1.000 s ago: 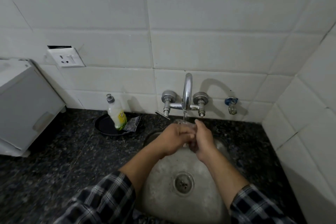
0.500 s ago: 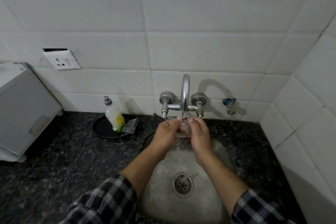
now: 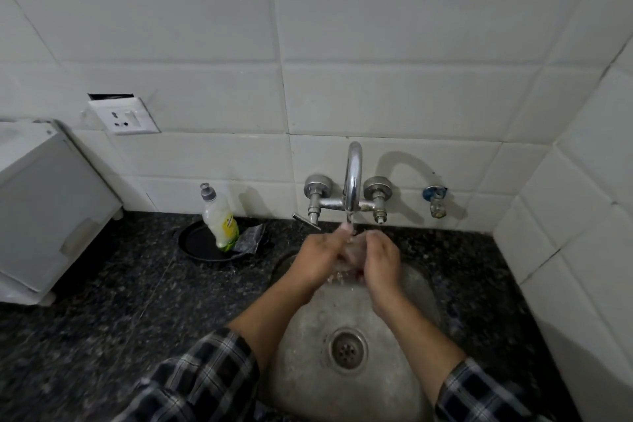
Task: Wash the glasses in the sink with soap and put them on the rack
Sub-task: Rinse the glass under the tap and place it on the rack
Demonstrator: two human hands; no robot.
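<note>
Over the sink, the left grip and right grip both curl round the blurred clear glass, just under the tap. Wet glass probably slips, so it is best to turn it slowly in a firm hold, letting the water reach inside.

hands 2: left hand, right hand | glass 1 | soap bottle 1 | tap 1 | sink 1 | socket 1

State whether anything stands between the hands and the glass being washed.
Nothing visible does: the left hand and right hand hold the glass between them under the tap, above the sink. The rack is out of view.
</note>
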